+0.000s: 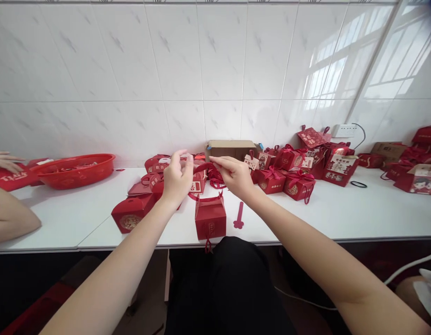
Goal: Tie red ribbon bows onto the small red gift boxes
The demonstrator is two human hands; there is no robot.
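My left hand (179,177) and my right hand (235,176) are raised above the table's middle, fingertips facing each other. A red ribbon (202,167) stretches between them, pinched at each end. Below stands a small red gift box (211,219) near the table's front edge, with a thin cord hanging from its front. To its right lies a flat dark-pink strip (239,216) with a flower-shaped end. A larger red box (131,215) sits left of my left wrist. Part of the ribbon is hidden behind my fingers.
Several finished-looking red boxes with bows (284,180) crowd the right side. Behind my hands is a brown cardboard box (232,151). A red plastic basin (79,174) stands at left, beside another person's hand (6,162). A black ring (358,184) lies at right.
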